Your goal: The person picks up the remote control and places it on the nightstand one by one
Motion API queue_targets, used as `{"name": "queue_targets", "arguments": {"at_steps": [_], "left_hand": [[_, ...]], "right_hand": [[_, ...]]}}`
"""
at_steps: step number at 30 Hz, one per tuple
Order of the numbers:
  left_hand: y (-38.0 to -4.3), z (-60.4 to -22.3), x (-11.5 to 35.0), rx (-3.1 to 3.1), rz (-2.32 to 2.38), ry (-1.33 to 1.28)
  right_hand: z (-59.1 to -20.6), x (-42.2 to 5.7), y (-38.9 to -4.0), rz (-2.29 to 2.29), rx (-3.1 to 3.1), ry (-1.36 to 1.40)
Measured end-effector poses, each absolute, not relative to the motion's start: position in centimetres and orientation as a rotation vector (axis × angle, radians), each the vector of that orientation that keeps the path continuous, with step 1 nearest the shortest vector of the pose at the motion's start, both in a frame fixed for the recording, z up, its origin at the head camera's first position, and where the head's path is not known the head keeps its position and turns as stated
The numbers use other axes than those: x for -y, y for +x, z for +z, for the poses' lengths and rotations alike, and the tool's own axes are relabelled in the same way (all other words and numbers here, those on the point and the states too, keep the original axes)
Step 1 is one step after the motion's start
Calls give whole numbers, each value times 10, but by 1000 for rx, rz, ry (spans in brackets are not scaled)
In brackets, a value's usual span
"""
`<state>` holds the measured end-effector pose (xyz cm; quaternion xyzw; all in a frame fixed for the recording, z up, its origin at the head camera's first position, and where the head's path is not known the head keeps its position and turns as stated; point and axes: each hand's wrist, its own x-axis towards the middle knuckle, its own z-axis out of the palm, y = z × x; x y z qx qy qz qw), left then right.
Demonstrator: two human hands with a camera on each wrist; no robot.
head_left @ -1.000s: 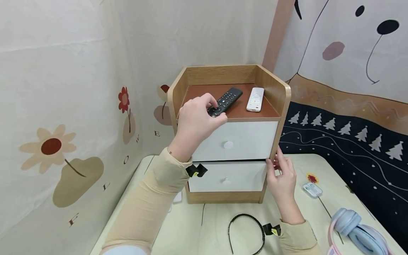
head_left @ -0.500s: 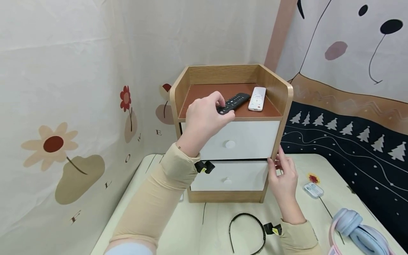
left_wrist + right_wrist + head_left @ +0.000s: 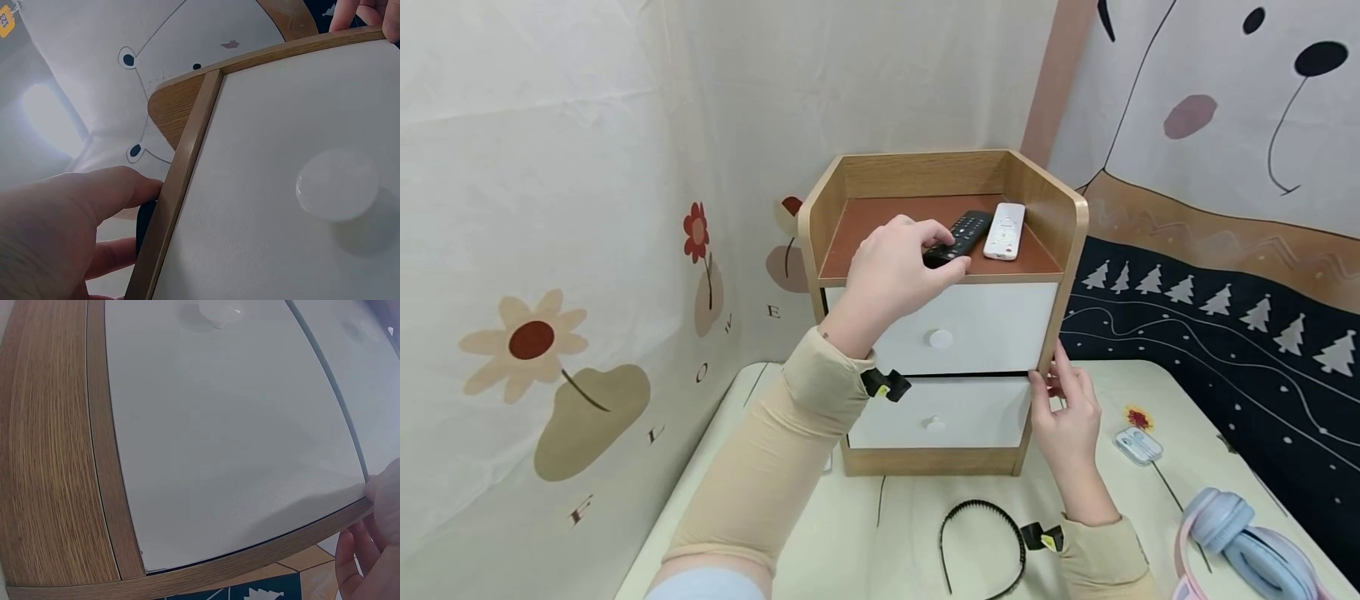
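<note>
A black remote control (image 3: 967, 233) lies slantwise at the top shelf of a small wooden cabinet (image 3: 925, 460). My left hand (image 3: 898, 271) pinches its near end between thumb and fingers; in the left wrist view the remote's dark end (image 3: 145, 226) shows behind the shelf's front edge. Just right of it, a white remote control (image 3: 1004, 232) rests on the brown shelf surface. My right hand (image 3: 1066, 417) grips the cabinet's right side edge beside the gap between the two white drawers; its thumb (image 3: 375, 487) is at the front and its fingers are behind the edge.
A black toothed headband (image 3: 977, 505) lies on the table before the cabinet. To the right are a small clear case (image 3: 1138, 446) and blue-and-pink headphones (image 3: 1240, 533). A white object, mostly hidden, is behind the left sleeve. Printed cloth walls stand behind and left.
My left hand has moved right with the black remote, whose far end now lies close against the white remote. My right hand stays on the cabinet's side.
</note>
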<state>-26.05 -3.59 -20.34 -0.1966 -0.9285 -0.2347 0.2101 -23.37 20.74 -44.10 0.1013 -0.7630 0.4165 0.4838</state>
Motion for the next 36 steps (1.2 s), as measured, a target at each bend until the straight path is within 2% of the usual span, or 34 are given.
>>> {"name": "queue_targets", "arguments": {"at_steps": [21,36], "left_hand": [[-266,-199,21,2737,-466,-458],[-264,-209,25,2594,-531,-479]], "right_hand": [[-440,-209,-235,1015,1862,243],[-439,-209,-234,1029,1876,234]]}}
